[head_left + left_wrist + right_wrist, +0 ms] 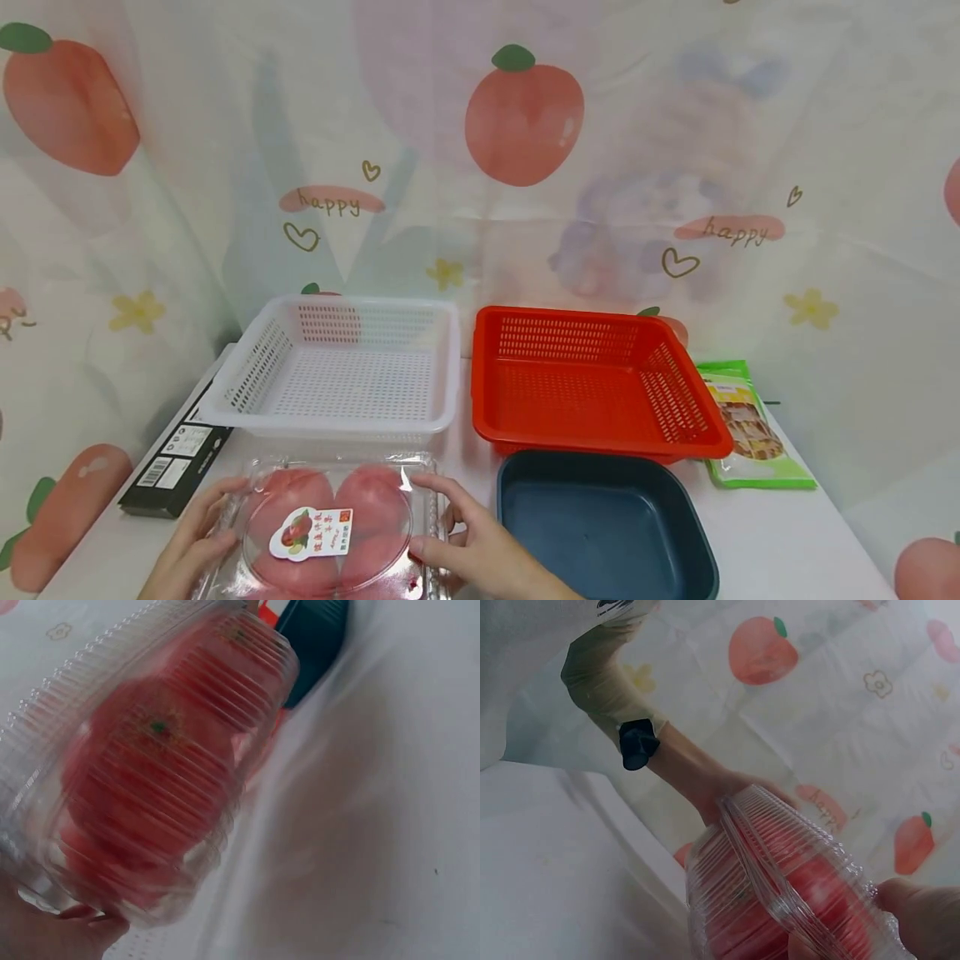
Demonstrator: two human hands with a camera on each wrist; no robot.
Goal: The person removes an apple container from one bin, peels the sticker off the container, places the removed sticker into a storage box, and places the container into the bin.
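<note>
Nearest us is the lidded box (332,533), near the red basket (566,390), before the white basket (348,383) and left of the tub (603,533). Our left hand (189,543) and right hand (478,546) grip its sides, fruit (372,497) inside; we judge the grasp done, its release remaining.

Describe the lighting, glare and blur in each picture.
Head view: evenly lit and fairly sharp, with bright glare spots on the clear fruit box; left wrist view: dim and soft, a broad brownish shadow across the white surface; right wrist view: dim and greyish, the patterned backdrop brightest toward the upper right.
</note>
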